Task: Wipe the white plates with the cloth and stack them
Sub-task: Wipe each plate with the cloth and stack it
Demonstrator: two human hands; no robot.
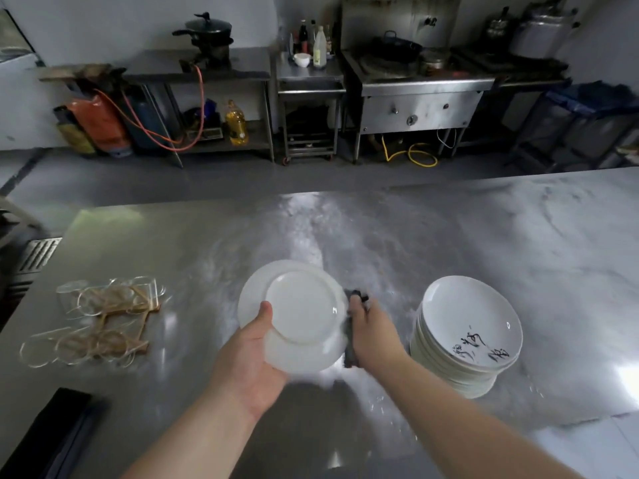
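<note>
White plate (301,314) rim against cloth (350,354), stack (465,344) nearby

Two hands show: one left hand (256,361) and one right hand (371,335). One white plate (301,312) is in the middle of the frame, and one dark cloth (350,354) is just right of it. One stack of plates (466,326) stands at the lower right, with too many to count. At the lower left are clear glasses (103,319), too blurry to count. Far up are one black pot (207,27), one white bowl (302,59) and one yellow oil bottle (236,124).
</note>
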